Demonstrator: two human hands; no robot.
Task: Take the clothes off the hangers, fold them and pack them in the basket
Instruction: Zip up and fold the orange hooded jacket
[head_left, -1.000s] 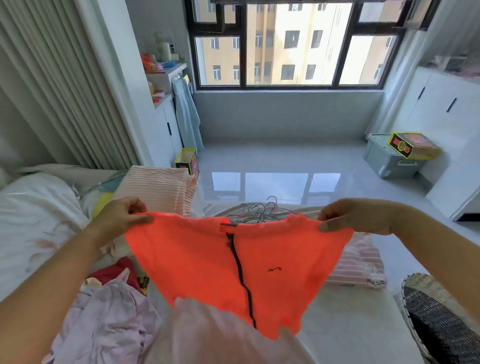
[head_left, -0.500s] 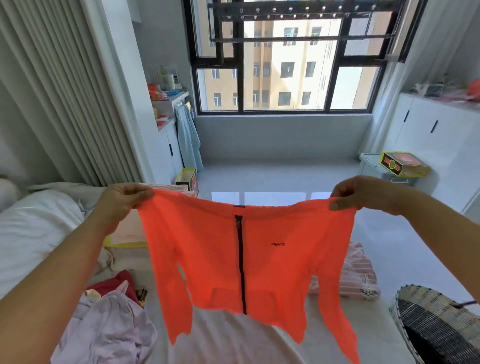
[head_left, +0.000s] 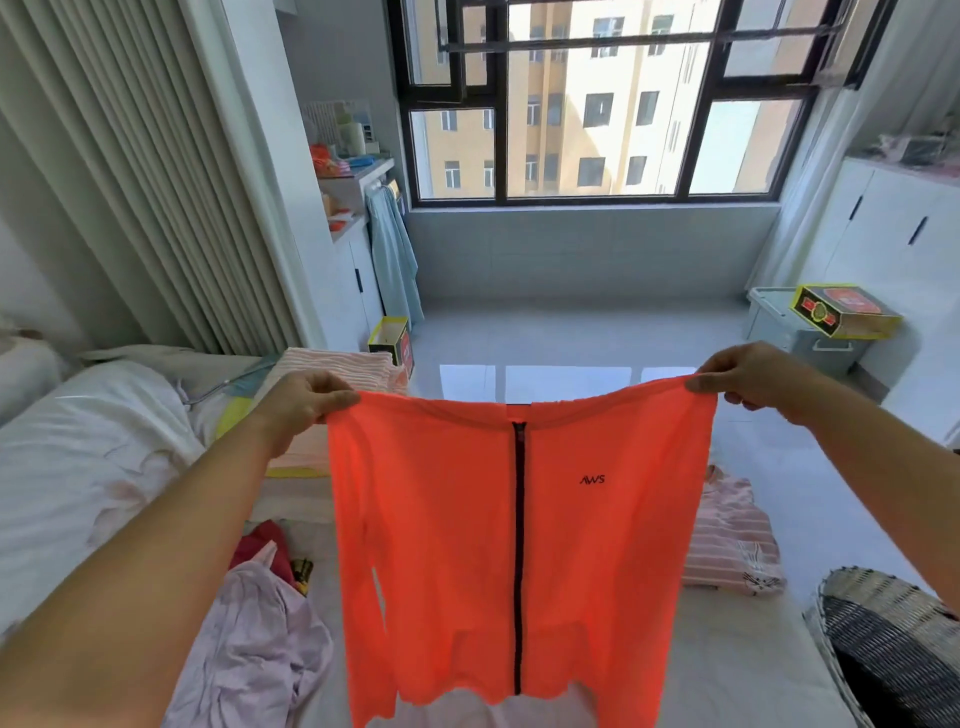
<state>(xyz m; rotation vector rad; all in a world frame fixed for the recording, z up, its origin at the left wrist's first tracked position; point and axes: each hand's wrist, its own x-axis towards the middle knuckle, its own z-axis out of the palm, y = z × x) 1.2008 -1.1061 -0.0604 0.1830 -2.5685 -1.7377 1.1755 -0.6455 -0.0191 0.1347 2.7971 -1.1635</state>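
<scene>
An orange jacket (head_left: 519, 545) is being held up by its shoulders above the bed (head_left: 737, 670), already free of any hanger and not yet folded. One shoulder is being pinched by the curled fingers of the left hand (head_left: 306, 402), the other by those of the right hand (head_left: 743, 374), so that the cloth is being stretched flat between them. The fabric is looking thin, light and slightly see-through, with a dark zip running down the middle and a small dark logo on the chest; the sleeves are hanging limp at the sides. Folded striped clothes (head_left: 337, 364) are lying stacked behind the left hand, which suggests part of the work is done. A lilac garment (head_left: 249, 639) and a pink striped one (head_left: 727, 540) are lying loose on the bed, seemingly still to be folded. The woven basket (head_left: 883, 639), coarse, rounded and dark inside, is sitting at the lower right; whether anything is packed in it cannot be told.
</scene>
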